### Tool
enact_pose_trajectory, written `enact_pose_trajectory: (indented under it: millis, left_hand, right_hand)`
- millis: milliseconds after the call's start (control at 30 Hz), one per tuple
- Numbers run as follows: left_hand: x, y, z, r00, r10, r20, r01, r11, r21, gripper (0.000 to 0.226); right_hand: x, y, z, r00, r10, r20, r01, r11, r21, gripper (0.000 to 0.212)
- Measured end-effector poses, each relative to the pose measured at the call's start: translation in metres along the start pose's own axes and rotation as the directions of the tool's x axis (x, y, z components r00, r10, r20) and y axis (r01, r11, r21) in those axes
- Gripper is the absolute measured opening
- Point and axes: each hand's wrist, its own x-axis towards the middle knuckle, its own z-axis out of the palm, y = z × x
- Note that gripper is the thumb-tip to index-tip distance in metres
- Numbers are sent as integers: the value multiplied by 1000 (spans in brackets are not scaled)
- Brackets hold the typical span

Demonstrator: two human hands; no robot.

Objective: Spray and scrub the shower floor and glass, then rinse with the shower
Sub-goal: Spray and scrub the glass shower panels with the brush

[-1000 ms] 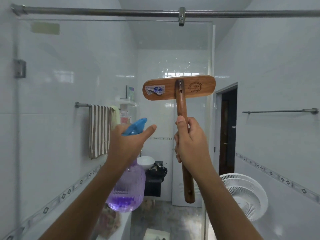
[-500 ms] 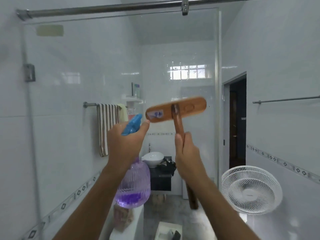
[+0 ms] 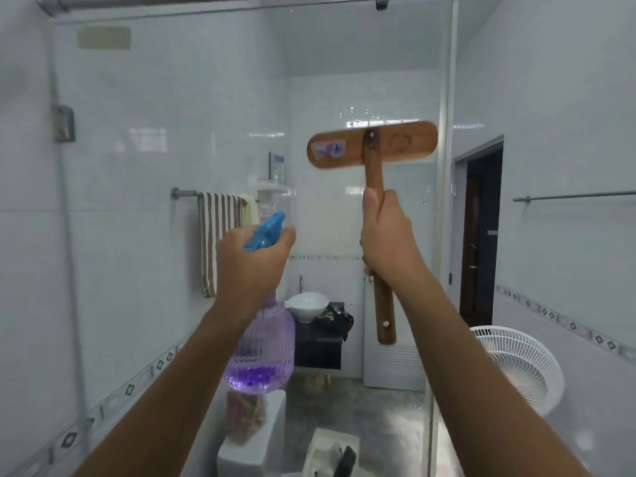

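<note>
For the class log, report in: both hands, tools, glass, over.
Left hand grips bottle, nozzle toward glass. Right hand grips brush handle, head raised; contact with glass unclear. Nothing between tools and glass.

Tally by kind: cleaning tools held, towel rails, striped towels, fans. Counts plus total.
spray bottle: 1
wooden brush: 1
towel rails: 2 (left wall, right wall)
striped towel: 1
fan: 1
Total: 6

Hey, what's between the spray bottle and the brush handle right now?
In the head view the gap between the spray bottle and the brush handle is bare: only the shower glass behind it, with the white basin showing through.
</note>
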Motion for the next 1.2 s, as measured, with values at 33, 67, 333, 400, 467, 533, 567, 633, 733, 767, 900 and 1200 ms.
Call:
enact_pose_trajectory:
  millis: [33, 67, 333, 400, 467, 533, 567, 633, 733, 767, 900, 1200]
  left_hand:
    - [0, 1, 0, 1000, -1, 3, 1, 1000, 3, 29]
    - [0, 2, 1, 1000, -1, 3, 1, 1000, 7, 29]
    - [-5, 2, 11, 999, 19, 35, -20, 999, 27, 29]
    - [-7, 2, 14, 999, 5, 45, -5, 1000, 10, 31]
    - [-10, 2, 16, 999, 9, 49, -8, 1000, -11, 30]
    - [-13, 3, 19, 999, 9, 48, -9, 1000, -11, 28]
    - [-14, 3, 19, 999, 5, 46, -4, 1000, -14, 27]
    - [-17, 3, 20, 999, 9, 46, -9, 1000, -19, 30]
    - [-18, 3, 18, 998, 19, 56, -18, 1000, -21, 28]
    - [-17, 2, 17, 998, 19, 56, -19, 1000, -12, 27]
    - [-14, 4, 16, 1000, -8, 29, 7, 1000, 29, 25]
    - [-20, 20, 27, 999, -39, -31, 41, 997, 61, 32]
  right_hand:
    - [-14, 13, 2, 1000, -4, 7, 4, 1000, -17, 34]
    - [-32, 27, 5, 1000, -7, 14, 8, 1000, -30, 32]
    - [-83, 47, -2, 986, 117, 122, -112, 993, -46, 30]
    - [-61, 29, -9, 992, 83, 95, -78, 996, -53, 30]
    - [-40, 10, -16, 994, 80, 81, -76, 996, -44, 32]
    - [-31, 2, -19, 992, 87, 90, -84, 996, -33, 34]
    - [-30, 2, -19, 992, 87, 97, -83, 996, -39, 34]
    - [-38, 11, -16, 992, 80, 94, -74, 995, -61, 34]
    - [-63, 39, -7, 994, 80, 81, -76, 996, -53, 33]
    - [-74, 47, -4, 991, 100, 85, -97, 995, -37, 35]
    - [-92, 60, -2, 981, 141, 132, -138, 990, -37, 52]
    - [7, 4, -48, 994, -7, 106, 9, 1000, -21, 33]
